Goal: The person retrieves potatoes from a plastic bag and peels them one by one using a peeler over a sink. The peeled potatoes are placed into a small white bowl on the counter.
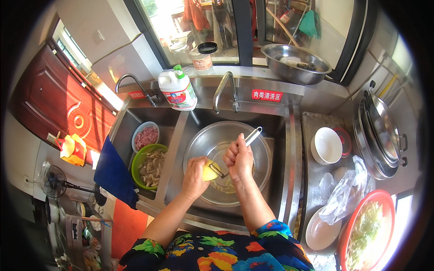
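Note:
My left hand [195,178] grips a peeled yellow potato [209,172] above a wide stainless steel basin [200,142]. In my right hand [240,158] is a metal peeler [253,136], its handle pointing up and away from me. The peeler's blade end lies against the potato's right side, or very near it. Some pale peelings [223,186] lie in the basin below. The basin sits in the right compartment of a steel double sink [173,152]. My fingers hide part of both the potato and the peeler's handle.
The left compartment holds a bowl of raw meat [146,136] and a green bowl of sliced mushrooms [152,168]. Behind stand a curved faucet [232,91] and a white detergent jug [177,90]. At right are a white bowl [326,145], plastic bag [346,196] and red colander [390,206].

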{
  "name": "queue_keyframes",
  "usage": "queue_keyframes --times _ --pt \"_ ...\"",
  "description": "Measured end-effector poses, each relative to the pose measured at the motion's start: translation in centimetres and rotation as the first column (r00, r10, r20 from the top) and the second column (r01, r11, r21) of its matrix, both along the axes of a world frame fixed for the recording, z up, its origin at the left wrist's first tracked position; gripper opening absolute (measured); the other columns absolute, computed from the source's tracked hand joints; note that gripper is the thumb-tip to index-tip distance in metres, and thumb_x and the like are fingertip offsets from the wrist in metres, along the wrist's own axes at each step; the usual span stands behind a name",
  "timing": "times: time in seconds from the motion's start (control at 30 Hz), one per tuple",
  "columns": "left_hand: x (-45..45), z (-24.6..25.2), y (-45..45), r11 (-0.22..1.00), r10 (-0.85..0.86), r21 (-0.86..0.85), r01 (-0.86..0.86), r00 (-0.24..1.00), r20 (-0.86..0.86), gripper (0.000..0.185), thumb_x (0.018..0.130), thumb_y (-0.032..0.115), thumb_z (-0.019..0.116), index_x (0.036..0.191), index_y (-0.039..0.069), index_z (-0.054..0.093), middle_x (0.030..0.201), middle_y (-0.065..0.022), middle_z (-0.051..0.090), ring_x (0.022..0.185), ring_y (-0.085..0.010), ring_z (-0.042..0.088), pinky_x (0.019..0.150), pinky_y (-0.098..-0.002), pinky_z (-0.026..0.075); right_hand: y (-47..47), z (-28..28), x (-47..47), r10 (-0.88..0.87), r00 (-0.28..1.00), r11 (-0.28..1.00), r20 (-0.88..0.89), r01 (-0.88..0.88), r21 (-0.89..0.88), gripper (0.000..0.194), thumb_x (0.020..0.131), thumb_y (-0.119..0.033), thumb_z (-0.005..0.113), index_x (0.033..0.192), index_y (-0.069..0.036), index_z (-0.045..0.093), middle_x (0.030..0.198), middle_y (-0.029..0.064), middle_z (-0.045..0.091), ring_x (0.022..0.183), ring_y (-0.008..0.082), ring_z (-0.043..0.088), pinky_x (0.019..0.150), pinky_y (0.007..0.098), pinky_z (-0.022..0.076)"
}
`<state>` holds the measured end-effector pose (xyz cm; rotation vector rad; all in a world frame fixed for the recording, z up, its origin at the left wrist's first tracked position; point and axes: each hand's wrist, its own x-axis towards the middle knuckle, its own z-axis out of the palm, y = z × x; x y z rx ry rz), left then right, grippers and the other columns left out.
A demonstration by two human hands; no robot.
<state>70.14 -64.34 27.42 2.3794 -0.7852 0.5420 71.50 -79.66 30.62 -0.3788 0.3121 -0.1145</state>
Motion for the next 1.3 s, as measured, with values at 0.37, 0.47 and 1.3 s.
queue_keyframes --times 0.37,0.47,1.3 --pt "-0.1 1.7 0.6 0.999 -0.003 -0.049 0.011 0.985 0.17 0.062 0.051 -0.005 0.071 0.105 0.006 0.043 0.105 -0.0131 0.053 0.096 -0.0326 0.05 0.083 -0.0406 0.042 -2.1 -7.7 3.1 -0.527 0.805 0.842 -0.271 0.45 -0.298 0.027 0.089 -0.025 0.051 0.075 -0.013 0.031 0.049 -0.0041 0.029 0.036 0.0057 0.026 0.032 0.0218 0.0175" --pt "-0.3 1.4 1.2 0.991 0.026 -0.13 -0.012 0.994 0.102 0.062 0.051 -0.005 0.073 0.105 0.006 0.043 0.107 -0.0123 0.053 0.098 -0.032 0.05 0.084 -0.0394 0.042 -2.0 -8.3 2.8 -0.399 0.897 0.882 -0.192 0.318 -0.347 0.025 0.089 -0.025 0.052 0.077 -0.012 0.034 0.051 -0.0034 0.032 0.037 0.0063 0.027 0.032 0.023 0.0196" --pt "-1.4 3.3 5.5 0.258 -0.963 -0.809 -0.529 -0.068 -0.262 0.054 0.082 0.05 0.052 0.113 0.006 0.048 0.103 -0.0214 0.056 0.078 -0.0322 0.059 0.059 -0.0376 0.048 -0.1 2.1 -5.3 -0.194 0.914 0.981 0.357 0.174 0.089 0.03 0.092 -0.035 0.044 0.069 -0.015 0.043 0.054 -0.0044 0.027 0.042 0.0069 0.02 0.038 0.0215 0.0161"
